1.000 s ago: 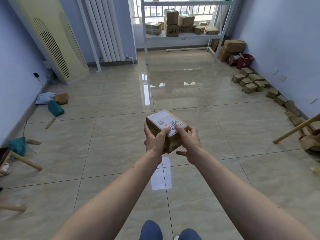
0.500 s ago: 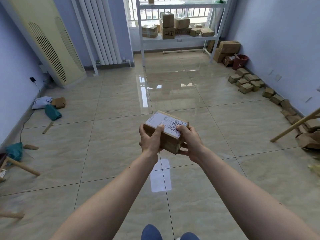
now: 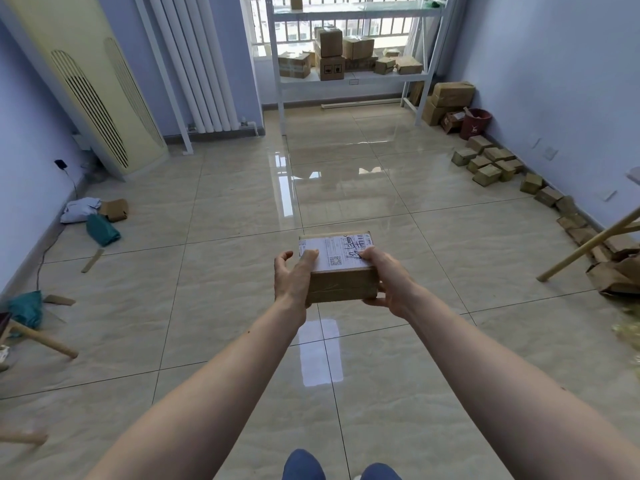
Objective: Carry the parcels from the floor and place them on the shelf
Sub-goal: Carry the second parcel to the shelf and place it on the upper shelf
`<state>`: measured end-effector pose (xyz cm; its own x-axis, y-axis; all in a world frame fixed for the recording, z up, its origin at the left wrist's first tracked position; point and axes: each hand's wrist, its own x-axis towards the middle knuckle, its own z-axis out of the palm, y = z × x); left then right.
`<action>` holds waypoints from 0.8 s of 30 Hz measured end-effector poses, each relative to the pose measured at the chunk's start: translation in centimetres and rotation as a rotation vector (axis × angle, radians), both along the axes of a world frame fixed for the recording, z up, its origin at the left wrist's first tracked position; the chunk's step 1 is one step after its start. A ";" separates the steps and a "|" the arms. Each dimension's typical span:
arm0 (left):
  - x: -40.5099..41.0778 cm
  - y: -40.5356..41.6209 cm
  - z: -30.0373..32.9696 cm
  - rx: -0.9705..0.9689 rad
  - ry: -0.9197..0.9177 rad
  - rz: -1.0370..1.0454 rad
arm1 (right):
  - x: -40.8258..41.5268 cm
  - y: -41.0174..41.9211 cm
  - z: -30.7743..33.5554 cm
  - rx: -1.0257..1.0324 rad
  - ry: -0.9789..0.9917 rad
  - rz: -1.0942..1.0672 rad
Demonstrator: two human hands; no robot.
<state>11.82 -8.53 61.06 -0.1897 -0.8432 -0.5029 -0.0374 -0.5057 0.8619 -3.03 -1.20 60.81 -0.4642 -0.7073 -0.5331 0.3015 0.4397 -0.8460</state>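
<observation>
A small brown cardboard parcel (image 3: 341,284) with a white shipping label on top is held out in front of me above the tiled floor. My left hand (image 3: 293,278) grips its left side, thumb on the label. On the right side, my right hand (image 3: 387,280) clasps it, thumb on top and fingers underneath. The white metal shelf (image 3: 353,77) stands at the far end by the window and bears several cardboard boxes. More small parcels (image 3: 486,164) lie on the floor along the right wall.
A cream floor air conditioner (image 3: 93,88) and white radiator (image 3: 197,64) stand at the far left. Bags and a flat carton (image 3: 93,216) lie by the left wall. Big boxes and a red bucket (image 3: 475,123) sit beside the shelf. Wooden sticks (image 3: 585,245) lean in at right.
The parcel has been turned so its long side faces me squarely. The shelf looks nearer and larger. Both hands kept their hold.
</observation>
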 end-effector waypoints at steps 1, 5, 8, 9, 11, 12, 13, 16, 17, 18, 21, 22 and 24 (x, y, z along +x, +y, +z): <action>0.0 0.0 0.0 0.015 0.019 -0.013 | -0.1 0.0 -0.1 0.000 0.002 0.003; -0.5 0.4 0.2 0.016 0.051 0.021 | -0.1 0.1 -0.3 0.000 -0.032 -0.043; -1.1 0.8 0.1 0.001 0.057 0.042 | 0.3 0.0 -0.6 -0.004 -0.041 -0.057; -1.2 0.9 0.1 -0.005 0.054 0.035 | 0.4 0.0 -0.7 -0.016 -0.046 -0.069; -1.4 1.0 0.1 -0.001 0.058 0.021 | 0.3 -0.1 -0.9 -0.032 -0.057 -0.090; -1.4 1.0 0.1 0.003 0.056 0.019 | 0.2 -0.1 -0.8 -0.036 -0.060 -0.093; -1.4 0.9 0.1 0.009 0.049 0.016 | 0.1 -0.1 -0.8 -0.038 -0.061 -0.094; -1.0 0.4 0.2 0.026 -0.023 -0.031 | -0.5 0.0 -0.7 -0.042 -0.051 -0.084; -0.9 0.2 0.2 0.032 -0.039 -0.053 | -0.7 0.0 -0.6 -0.048 -0.049 -0.075; -0.8 0.0 0.4 0.037 -0.044 -0.074 | -0.8 0.0 -0.5 -0.050 -0.048 -0.063; -0.8 -0.3 0.9 0.071 -0.011 -0.120 | -1.0 -0.1 -0.6 -0.040 -0.039 -0.038; -0.9 -0.4 0.9 0.080 -0.001 -0.117 | -1.0 -0.1 -0.5 -0.041 -0.035 -0.042; -1.2 -0.3 0.8 0.077 0.013 -0.091 | -1.0 -0.2 -0.7 -0.052 -0.043 -0.070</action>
<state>10.59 -8.87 61.88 -0.2705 -0.7814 -0.5624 -0.0749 -0.5653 0.8214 -3.99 -1.41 60.13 -0.4904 -0.7014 -0.5172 0.3666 0.3723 -0.8526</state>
